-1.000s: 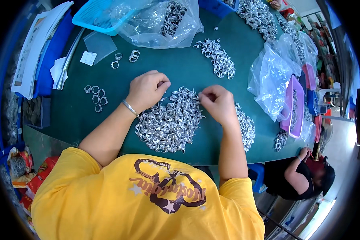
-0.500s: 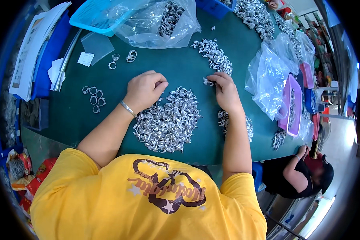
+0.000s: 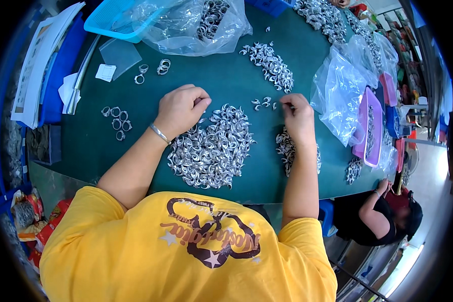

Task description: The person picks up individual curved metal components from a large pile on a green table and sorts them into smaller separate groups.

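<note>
Your green desk (image 3: 136, 136) carries a big heap of silver rings (image 3: 211, 146) straight ahead, between your forearms. Your left hand (image 3: 181, 108) rests curled on its upper left edge; whether it holds one I cannot tell. Your right hand (image 3: 297, 113) pinches narrow at a few loose rings (image 3: 263, 103) just beyond the heap, nearer that hand.

1. My left hand (image 3: 182, 106) is curled on the green table (image 3: 136, 146), its fingertips at the top edge of the big heap (image 3: 211, 148) of silver curved pieces.
2. My right hand (image 3: 298, 116) pinches at a few loose pieces (image 3: 262, 103) just beyond that heap.
3. A smaller heap (image 3: 287, 148) lies under my right wrist.
4. Another pile (image 3: 269, 63) sits farther out, near a clear bag (image 3: 196, 22) with pieces inside.
5. Some rings (image 3: 117, 118) lie well to my left.
6. A purple tray (image 3: 368, 126) sits at my right, beside more bags (image 3: 337, 90).
</note>
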Demonstrator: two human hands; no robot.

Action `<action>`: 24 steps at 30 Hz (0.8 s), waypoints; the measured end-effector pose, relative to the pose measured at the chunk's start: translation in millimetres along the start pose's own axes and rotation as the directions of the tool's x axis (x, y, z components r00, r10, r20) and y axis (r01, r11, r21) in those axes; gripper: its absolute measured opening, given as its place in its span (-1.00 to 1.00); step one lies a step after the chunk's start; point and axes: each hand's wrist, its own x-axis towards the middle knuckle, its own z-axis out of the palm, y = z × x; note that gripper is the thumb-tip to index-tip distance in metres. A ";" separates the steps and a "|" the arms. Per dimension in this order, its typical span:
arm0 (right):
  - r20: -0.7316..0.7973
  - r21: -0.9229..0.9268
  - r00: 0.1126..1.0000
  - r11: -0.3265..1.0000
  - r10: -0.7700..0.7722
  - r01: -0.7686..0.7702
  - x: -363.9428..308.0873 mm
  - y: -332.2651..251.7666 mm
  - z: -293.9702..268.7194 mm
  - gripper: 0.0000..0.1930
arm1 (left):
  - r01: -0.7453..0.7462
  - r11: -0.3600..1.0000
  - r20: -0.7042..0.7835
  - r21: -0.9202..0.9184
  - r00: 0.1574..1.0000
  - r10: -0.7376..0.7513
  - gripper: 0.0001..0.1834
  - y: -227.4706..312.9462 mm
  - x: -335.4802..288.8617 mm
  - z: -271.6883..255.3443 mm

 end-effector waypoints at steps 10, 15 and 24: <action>0.085 0.027 0.957 0.959 0.279 -0.282 -5.1 -4.6 9.2 -0.89 | -0.006 1.000 -0.019 0.007 1.000 0.006 -0.88 0.6 -0.2 0.4; -0.031 -0.084 0.974 0.970 0.225 -0.227 -3.5 4.0 -3.3 -0.89 | 0.014 1.000 -0.002 -0.001 1.000 -0.014 -0.88 0.8 -0.2 0.3; 0.007 -0.057 0.980 0.978 0.199 -0.199 -9.7 1.0 7.9 -0.92 | 0.035 0.999 0.001 0.008 0.999 -0.035 -0.88 2.5 0.2 -0.1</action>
